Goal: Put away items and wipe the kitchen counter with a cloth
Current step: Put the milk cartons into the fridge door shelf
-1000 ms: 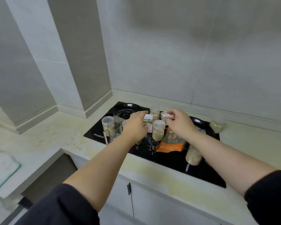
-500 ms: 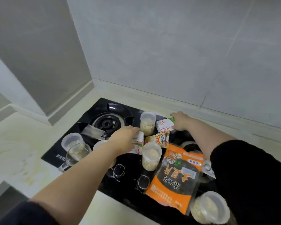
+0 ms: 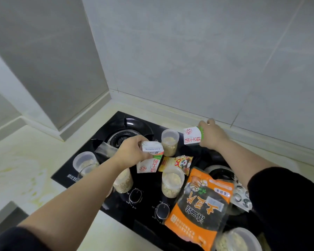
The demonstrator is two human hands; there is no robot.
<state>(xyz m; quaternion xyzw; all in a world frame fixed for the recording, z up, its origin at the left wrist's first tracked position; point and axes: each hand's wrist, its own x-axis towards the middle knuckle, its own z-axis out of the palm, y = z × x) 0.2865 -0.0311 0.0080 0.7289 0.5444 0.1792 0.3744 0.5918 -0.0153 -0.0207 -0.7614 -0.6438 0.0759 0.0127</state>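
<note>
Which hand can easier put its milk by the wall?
Probably right: right hand holds its white milk carton nearest the wall, over the black stove edge; left hand is mid-stove.

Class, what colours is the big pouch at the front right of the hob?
The pouch is orange and black; the head view shows it best.

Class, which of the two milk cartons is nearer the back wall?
The carton in the right hand; the other carton, in the left hand, is nearer the knobs.
</note>
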